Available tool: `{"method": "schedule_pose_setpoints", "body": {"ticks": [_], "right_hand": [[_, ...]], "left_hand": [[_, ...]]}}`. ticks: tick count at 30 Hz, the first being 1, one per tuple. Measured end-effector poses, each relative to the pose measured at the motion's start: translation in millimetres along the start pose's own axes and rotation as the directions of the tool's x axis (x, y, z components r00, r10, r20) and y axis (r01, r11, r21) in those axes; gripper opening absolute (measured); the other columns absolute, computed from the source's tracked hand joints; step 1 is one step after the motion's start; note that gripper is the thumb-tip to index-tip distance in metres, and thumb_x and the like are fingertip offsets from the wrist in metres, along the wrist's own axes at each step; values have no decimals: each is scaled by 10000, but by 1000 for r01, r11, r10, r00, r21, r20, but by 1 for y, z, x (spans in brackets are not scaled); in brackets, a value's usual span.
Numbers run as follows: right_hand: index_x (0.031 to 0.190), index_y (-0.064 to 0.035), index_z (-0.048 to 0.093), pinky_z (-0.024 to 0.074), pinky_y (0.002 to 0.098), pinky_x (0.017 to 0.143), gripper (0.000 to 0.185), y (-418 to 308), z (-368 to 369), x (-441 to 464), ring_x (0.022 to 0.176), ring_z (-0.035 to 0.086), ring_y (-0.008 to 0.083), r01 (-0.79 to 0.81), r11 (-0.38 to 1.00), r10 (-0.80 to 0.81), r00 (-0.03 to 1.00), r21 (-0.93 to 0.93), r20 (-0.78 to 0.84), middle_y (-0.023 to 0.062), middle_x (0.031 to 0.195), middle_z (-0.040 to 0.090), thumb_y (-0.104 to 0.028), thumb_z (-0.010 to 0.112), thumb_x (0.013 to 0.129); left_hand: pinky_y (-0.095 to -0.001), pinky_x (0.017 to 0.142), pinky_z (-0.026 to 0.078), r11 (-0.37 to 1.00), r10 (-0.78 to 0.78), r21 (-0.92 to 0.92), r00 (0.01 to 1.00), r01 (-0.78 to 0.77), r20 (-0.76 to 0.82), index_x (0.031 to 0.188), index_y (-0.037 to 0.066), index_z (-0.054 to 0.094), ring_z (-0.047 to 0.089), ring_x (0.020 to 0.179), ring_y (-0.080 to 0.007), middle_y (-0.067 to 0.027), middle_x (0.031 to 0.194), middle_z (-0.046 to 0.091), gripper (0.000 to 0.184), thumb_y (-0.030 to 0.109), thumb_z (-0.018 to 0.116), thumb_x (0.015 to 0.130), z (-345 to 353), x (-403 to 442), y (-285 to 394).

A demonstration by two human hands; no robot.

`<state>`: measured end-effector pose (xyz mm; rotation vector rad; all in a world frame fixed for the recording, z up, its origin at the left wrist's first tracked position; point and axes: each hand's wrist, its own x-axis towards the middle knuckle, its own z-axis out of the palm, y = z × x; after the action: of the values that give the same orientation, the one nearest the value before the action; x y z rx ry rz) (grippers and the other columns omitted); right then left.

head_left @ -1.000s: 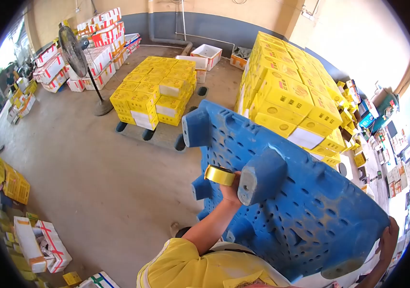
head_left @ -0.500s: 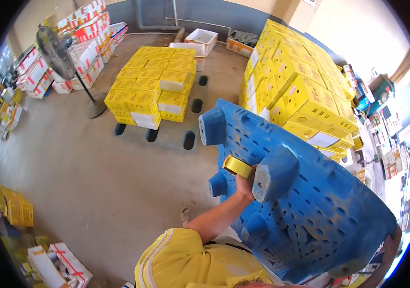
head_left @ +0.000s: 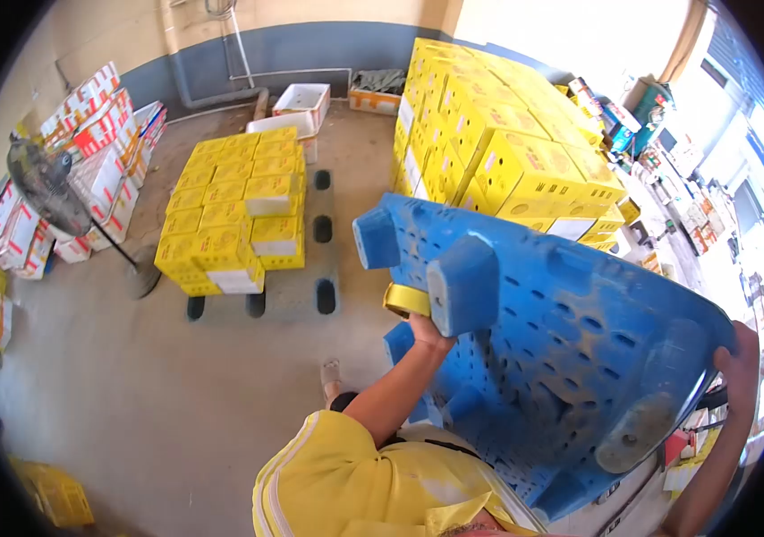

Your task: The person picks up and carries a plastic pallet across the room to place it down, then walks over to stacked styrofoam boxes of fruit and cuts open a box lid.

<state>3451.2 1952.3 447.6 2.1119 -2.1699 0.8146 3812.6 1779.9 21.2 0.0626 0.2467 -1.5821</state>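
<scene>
A blue plastic pallet (head_left: 561, 309) is tilted up on its side in front of me, its underside with block feet and oval holes turned towards me. My left hand (head_left: 431, 333) is closed at one of the feet, against the pallet. A roll of yellow tape (head_left: 407, 300) is in that hand, and some fingers are hidden behind the tape and the foot. At the far right, my right hand (head_left: 738, 362) grips the pallet's outer edge, with its fingertips partly out of sight.
Yellow cartons (head_left: 225, 210) sit on a dark floor pallet (head_left: 291, 304) ahead left. A taller carton stack (head_left: 507, 134) rises behind the blue pallet. A standing fan (head_left: 51, 183) and white-and-red boxes (head_left: 100, 183) are left. A yellow crate (head_left: 55, 492) lies lower left.
The view has swung right, so the cartons and fan appear farther left. The blue pallet has shifted and tilted a little with both hands on it. My right hand and forearm show more fully.
</scene>
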Motion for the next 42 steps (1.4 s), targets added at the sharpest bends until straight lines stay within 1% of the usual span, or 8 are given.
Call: {"method": "schedule_pose_setpoints", "body": {"ticks": [5,6,9,17,24,30,34,42], "right_hand": [[1080,21,494,448,256,668,632,-89,50,32,750,516,124,-16,996,10,998,-84,-69,52,882,524,-400,782,706],[1067,10,497,452,241,657,523,-123,55,46,730,520,123,-280,939,291,956,-200,27,51,895,538,-252,778,713],[994,-10,536,404,246,656,730,-179,98,69,764,496,102,-258,965,260,964,57,-47,8,826,523,-574,788,605],[829,-14,610,354,210,562,558,-244,147,138,638,477,61,-177,952,166,984,248,63,-30,713,539,-519,780,662],[774,-7,604,319,204,528,596,-237,183,86,625,446,40,-322,927,320,946,190,39,-50,680,506,-570,758,654],[789,29,606,337,211,514,312,-183,275,-7,590,438,65,-525,765,524,844,373,114,-29,683,490,-83,813,584],[895,46,606,348,226,523,382,-154,327,-54,631,453,90,-394,909,385,919,137,88,21,720,492,-37,792,571],[854,13,598,362,226,537,220,-133,343,-87,607,420,90,-543,739,538,832,398,136,11,732,490,24,698,659]], "left_hand": [[-490,926,457,996,-47,-75,999,48,5,1231,153,521,554,1091,-296,-91,1217,566,486,481,351,915,-12,49,54],[-494,927,454,994,-63,-86,998,62,-11,1239,151,517,550,1098,-299,-94,1224,561,493,483,352,915,-8,60,66],[-497,946,438,989,-117,-99,993,114,-27,1258,145,508,537,1117,-305,-99,1247,548,508,486,359,913,-5,104,100],[-437,964,436,997,-74,-15,995,75,71,1282,126,485,527,1143,-282,-80,1273,537,519,474,378,912,71,224,163],[-448,949,439,995,-84,52,995,81,54,1182,12,526,560,1078,-308,-142,1182,582,655,571,445,849,106,293,179],[-434,886,465,984,-114,128,991,122,-65,969,40,613,590,968,-299,-119,1011,637,648,652,489,797,76,307,193],[-422,855,474,968,-124,206,986,145,-112,902,51,636,599,936,-294,-115,948,651,544,563,477,810,32,297,205],[-427,882,458,953,-99,267,979,145,-179,904,32,638,592,967,-292,-122,986,650,560,534,397,838,34,261,209]]}}
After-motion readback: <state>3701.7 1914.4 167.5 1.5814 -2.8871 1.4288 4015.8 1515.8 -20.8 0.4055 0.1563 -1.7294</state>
